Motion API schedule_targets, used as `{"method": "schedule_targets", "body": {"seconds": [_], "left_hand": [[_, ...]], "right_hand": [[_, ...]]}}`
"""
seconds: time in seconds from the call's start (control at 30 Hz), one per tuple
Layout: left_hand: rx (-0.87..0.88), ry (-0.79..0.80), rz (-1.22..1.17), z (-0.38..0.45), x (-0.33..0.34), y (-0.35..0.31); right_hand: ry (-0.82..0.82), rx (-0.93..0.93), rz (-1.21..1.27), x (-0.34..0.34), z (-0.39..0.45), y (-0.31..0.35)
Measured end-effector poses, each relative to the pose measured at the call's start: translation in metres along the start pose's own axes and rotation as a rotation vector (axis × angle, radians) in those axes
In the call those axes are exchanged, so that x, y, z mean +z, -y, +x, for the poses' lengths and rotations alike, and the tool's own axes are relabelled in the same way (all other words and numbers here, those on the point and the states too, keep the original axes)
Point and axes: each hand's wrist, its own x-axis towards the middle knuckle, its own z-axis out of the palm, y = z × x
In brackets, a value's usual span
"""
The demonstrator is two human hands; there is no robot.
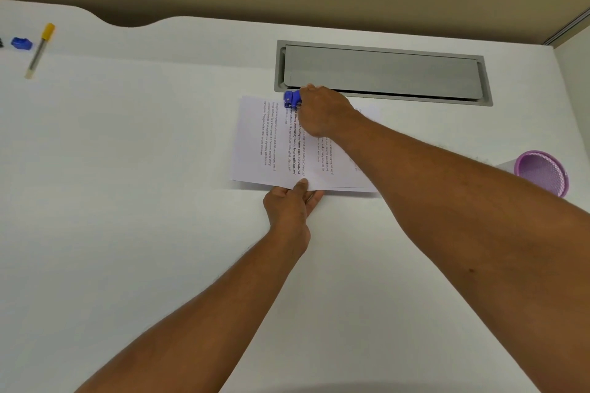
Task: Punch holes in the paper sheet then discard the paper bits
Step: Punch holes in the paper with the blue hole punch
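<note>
A printed paper sheet (255, 143) lies on the white desk (143, 201), its text running sideways. At the sheet's far edge sits a small blue hole punch (291, 99). My right hand (322, 112) covers the punch from the right, fingers curled round it. My left hand (289, 204) pinches the sheet's near edge, thumb on top and fingers under the paper.
A purple mesh cup (542, 172) stands at the right. A grey cable hatch (383, 73) is set into the desk just behind the punch. At the far left lie a yellow-capped pen (40, 49) and a small blue object (21, 43).
</note>
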Motion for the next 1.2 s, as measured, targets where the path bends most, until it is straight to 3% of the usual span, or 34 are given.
{"method": "schedule_targets", "body": {"seconds": [0.37, 1.0, 1.2], "left_hand": [[-0.001, 0.008, -0.011, 0.000, -0.001, -0.001], [-0.038, -0.012, -0.023, -0.020, -0.022, 0.012], [-0.052, 0.000, -0.012, -0.034, -0.054, 0.018]], "right_hand": [[-0.074, -0.052, 0.019, 0.002, -0.007, -0.007], [-0.026, -0.093, 0.022, -0.008, -0.015, -0.009], [-0.027, -0.029, 0.225, -0.022, -0.018, -0.010]]}}
